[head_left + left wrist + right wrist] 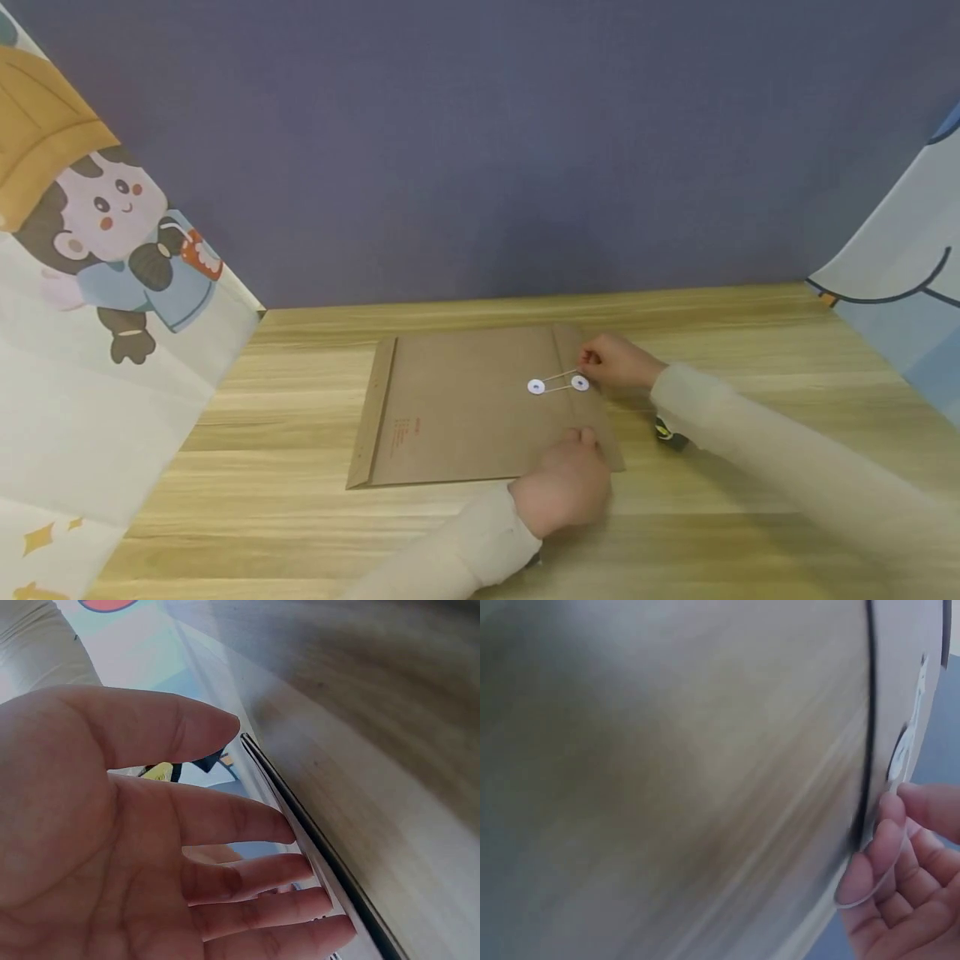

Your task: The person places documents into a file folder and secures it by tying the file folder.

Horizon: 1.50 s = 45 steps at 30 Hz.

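A brown kraft paper string-tie envelope (465,408) lies flat on the table. Two white button discs sit near its right end, one disc (536,387) on the body and the other disc (580,382) on the flap. A thin white string (558,388) runs between them. My right hand (621,361) pinches the string's free end just above the flap disc. In the right wrist view a loop of string (845,906) hangs round the fingers. My left hand (566,485) rests with extended fingers (247,821) on the envelope's near right part.
The wood-grain table (300,542) extends around the envelope. Behind it stands a dark blue-grey panel (480,150). Cartoon-printed panels flank both sides, the left panel (75,400) with a figure on it. Small red print (405,429) marks the envelope's lower left.
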Tool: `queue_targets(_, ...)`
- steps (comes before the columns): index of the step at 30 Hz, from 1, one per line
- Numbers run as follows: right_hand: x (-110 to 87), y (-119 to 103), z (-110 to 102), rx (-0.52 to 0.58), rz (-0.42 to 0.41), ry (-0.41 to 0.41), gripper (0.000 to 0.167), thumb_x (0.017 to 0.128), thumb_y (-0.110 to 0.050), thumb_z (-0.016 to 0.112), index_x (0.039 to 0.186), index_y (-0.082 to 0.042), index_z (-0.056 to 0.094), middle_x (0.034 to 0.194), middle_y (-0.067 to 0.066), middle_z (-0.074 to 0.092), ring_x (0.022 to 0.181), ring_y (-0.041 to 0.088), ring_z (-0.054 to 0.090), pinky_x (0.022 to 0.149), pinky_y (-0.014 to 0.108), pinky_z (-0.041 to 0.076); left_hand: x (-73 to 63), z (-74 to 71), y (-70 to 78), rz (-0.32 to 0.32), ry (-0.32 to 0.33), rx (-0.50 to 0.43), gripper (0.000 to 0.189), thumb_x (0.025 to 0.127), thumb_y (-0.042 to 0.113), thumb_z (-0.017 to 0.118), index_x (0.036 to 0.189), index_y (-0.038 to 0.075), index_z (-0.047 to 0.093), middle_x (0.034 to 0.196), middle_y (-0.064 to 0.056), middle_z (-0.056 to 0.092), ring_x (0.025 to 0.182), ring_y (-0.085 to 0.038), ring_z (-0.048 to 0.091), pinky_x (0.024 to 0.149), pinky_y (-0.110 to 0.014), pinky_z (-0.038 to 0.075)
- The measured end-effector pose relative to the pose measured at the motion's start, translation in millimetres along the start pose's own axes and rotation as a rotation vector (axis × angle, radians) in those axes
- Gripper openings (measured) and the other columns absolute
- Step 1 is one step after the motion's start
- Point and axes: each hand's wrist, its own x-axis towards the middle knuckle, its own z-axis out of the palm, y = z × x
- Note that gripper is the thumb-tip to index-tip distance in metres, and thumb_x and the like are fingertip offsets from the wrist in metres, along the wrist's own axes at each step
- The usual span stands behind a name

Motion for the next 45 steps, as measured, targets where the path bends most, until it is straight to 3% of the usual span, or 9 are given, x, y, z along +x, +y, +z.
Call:
queue_targets(9, -12.4, 7.7, -3.6, 0.047, 0.062, 0.037, 0.012, 0.081, 0.003, 0.060, 0.071, -0.003, 0.060, 0.063, -0.003, 0.056, 0.057, 0.005, 0.044, 0.054, 0.021, 0.039, -0.1, 1.1, -1.9, 0.006, 0.011, -0.015, 0.025, 0.082, 0.032, 0.062, 0.102, 0.017, 0.069, 0.099, 0.003, 0.051, 0.091, -0.011, 0.044, 0.076, -0.019, 0.036)
queue_targets(15, -15.9, 0.7, -4.7, 0.004, 0.110, 0.021, 0.014, 0.076, 0.005, 0.056, 0.066, -0.004, 0.059, 0.063, -0.002, 0.056, 0.060, 0.010, 0.047, 0.058, 0.025, 0.042, 0.3, 1.2, -1.4, -0.025, -0.007, -0.091, 0.034, 0.083, 0.030, 0.063, 0.113, 0.013, 0.064, 0.101, 0.001, 0.047, 0.093, -0.012, 0.045, 0.070, -0.017, 0.041)
queue_targets(21, -18.8, -7.1, -3.0, -0.056, 0.112, 0.020, 0.019, 0.076, 0.005, 0.055, 0.062, -0.008, 0.052, 0.058, -0.005, 0.046, 0.057, 0.010, 0.042, 0.055, 0.025, 0.037, -0.2, 2.4, -2.0, -0.017, 0.003, -0.099, 0.038, 0.083, 0.030, 0.063, 0.116, 0.011, 0.062, 0.104, 0.000, 0.048, 0.094, -0.012, 0.045, 0.072, -0.017, 0.042)
queue_targets(26, -24.4, -22.1, 2.0, -0.190, 0.100, 0.004, 0.023, 0.076, 0.003, 0.058, 0.062, -0.012, 0.048, 0.056, -0.005, 0.043, 0.055, 0.010, 0.041, 0.052, 0.026, 0.036, -0.7, 2.7, -2.2, 0.002, 0.023, -0.061, 0.036, 0.083, 0.031, 0.062, 0.113, 0.012, 0.064, 0.102, 0.000, 0.049, 0.092, -0.012, 0.045, 0.072, -0.018, 0.040)
queue_targets(31, -27.2, -39.2, 8.3, -0.371, 0.015, 0.034, 0.025, 0.078, 0.001, 0.061, 0.061, -0.013, 0.049, 0.056, -0.003, 0.048, 0.054, 0.012, 0.043, 0.051, 0.030, 0.041, -0.4, 2.2, -1.5, -0.005, 0.022, -0.057, 0.034, 0.084, 0.031, 0.061, 0.113, 0.012, 0.064, 0.101, -0.001, 0.049, 0.092, -0.013, 0.045, 0.074, -0.019, 0.040)
queue_targets(34, -27.6, -45.2, 10.8, -0.396, -0.035, 0.044, 0.027, 0.076, 0.003, 0.061, 0.059, -0.013, 0.047, 0.055, -0.004, 0.046, 0.052, 0.011, 0.042, 0.050, 0.029, 0.040, 0.0, 1.7, -1.3, -0.022, 0.012, -0.080, 0.039, 0.084, 0.030, 0.061, 0.117, 0.011, 0.061, 0.100, -0.001, 0.048, 0.092, -0.013, 0.046, 0.071, -0.019, 0.042)
queue_targets(38, -27.4, -51.7, 14.6, -0.373, -0.060, 0.022, 0.026, 0.073, 0.004, 0.058, 0.058, -0.014, 0.046, 0.055, -0.005, 0.043, 0.052, 0.010, 0.039, 0.049, 0.026, 0.037, -0.6, 2.4, -0.9, -0.009, 0.009, -0.050, 0.037, 0.083, 0.032, 0.062, 0.114, 0.013, 0.064, 0.102, 0.002, 0.050, 0.096, -0.012, 0.045, 0.078, -0.018, 0.040)
queue_targets(41, -24.6, -57.5, 17.7, -0.358, -0.045, -0.013, 0.023, 0.072, 0.003, 0.058, 0.059, -0.014, 0.048, 0.055, -0.006, 0.043, 0.052, 0.010, 0.040, 0.049, 0.025, 0.037, -1.1, 2.6, -0.9, 0.003, 0.017, -0.036, 0.027, 0.082, 0.032, 0.062, 0.103, 0.016, 0.068, 0.102, 0.003, 0.052, 0.098, -0.011, 0.045, 0.082, -0.019, 0.037)
queue_targets(45, -15.5, -64.1, 20.6, -0.308, -0.006, -0.084, 0.021, 0.074, 0.002, 0.058, 0.061, -0.013, 0.049, 0.056, -0.006, 0.044, 0.052, 0.008, 0.040, 0.049, 0.023, 0.037, -0.1, 2.0, -1.0, -0.012, 0.014, -0.062, 0.017, 0.082, 0.030, 0.063, 0.089, 0.017, 0.071, 0.101, 0.002, 0.050, 0.095, -0.012, 0.045, 0.077, -0.019, 0.040)
